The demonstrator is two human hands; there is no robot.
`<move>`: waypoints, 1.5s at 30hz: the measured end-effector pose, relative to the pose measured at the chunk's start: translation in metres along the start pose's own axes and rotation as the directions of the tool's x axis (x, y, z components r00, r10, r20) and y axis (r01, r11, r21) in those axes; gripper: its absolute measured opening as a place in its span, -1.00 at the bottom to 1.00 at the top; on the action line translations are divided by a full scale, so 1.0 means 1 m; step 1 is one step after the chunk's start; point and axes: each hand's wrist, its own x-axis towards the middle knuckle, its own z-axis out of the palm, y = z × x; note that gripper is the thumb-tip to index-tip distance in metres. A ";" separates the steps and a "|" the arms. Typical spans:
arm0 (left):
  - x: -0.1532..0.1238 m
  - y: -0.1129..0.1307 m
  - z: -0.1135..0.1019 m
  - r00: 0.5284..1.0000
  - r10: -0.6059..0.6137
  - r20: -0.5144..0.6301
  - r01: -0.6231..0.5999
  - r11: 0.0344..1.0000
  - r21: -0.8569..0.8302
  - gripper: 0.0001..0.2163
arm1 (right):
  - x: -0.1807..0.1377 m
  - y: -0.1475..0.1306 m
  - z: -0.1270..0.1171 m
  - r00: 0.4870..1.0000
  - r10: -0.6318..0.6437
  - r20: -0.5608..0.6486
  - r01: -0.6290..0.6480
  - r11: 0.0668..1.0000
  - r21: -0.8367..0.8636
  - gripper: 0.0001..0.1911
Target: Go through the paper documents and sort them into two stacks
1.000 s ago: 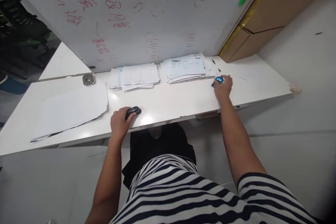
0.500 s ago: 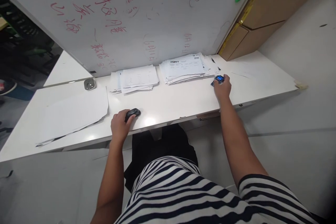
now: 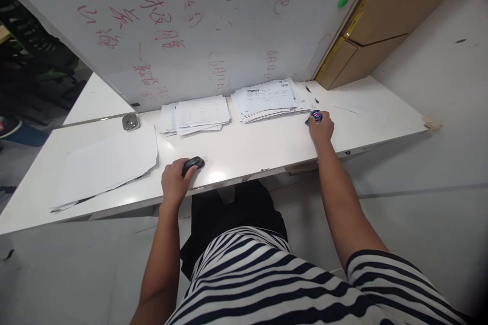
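Note:
My left hand (image 3: pixel 174 180) rests near the front edge of a white table (image 3: pixel 267 147), its fingers curled round a small black device (image 3: pixel 192 164). My right hand (image 3: pixel 322 128) lies further back on the table to the right, gripping a small blue device with a lit screen (image 3: pixel 314 117). Just beyond my right hand sits a stack of printed papers (image 3: pixel 269 99). A second paper stack (image 3: pixel 200 114) lies left of it, behind my left hand.
A whiteboard (image 3: pixel 198 20) with red writing stands along the table's back edge. Large loose white sheets (image 3: pixel 107 162) cover the table's left part, with a small grey metal object (image 3: pixel 130 122) behind them. A brown cabinet (image 3: pixel 381 15) is at the back right.
The view shifted slightly. My right hand with the blue device moved a little leftward, closer to the right paper stack. My left hand stayed on the black device.

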 end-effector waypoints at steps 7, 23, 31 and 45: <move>0.001 0.000 0.000 1.000 -0.001 0.008 0.001 1.000 -0.006 -0.63 | -0.002 -0.001 -0.001 1.000 0.001 -0.015 -0.001 1.000 -0.012 -0.61; 0.001 -0.002 -0.001 1.000 0.010 0.004 -0.010 1.000 0.017 -0.64 | -0.018 -0.120 0.033 0.820 -0.505 0.271 0.536 0.843 -0.051 -0.46; -0.001 -0.003 0.001 1.000 0.009 -0.008 -0.009 1.000 0.013 -0.63 | -0.016 -0.133 0.059 0.744 -0.562 0.361 0.588 0.807 0.045 -0.68; -0.001 -0.003 0.002 1.000 -0.001 -0.016 0.002 1.000 0.019 -0.63 | -0.003 -0.145 0.051 0.749 -0.450 0.486 0.591 0.786 -0.183 -0.67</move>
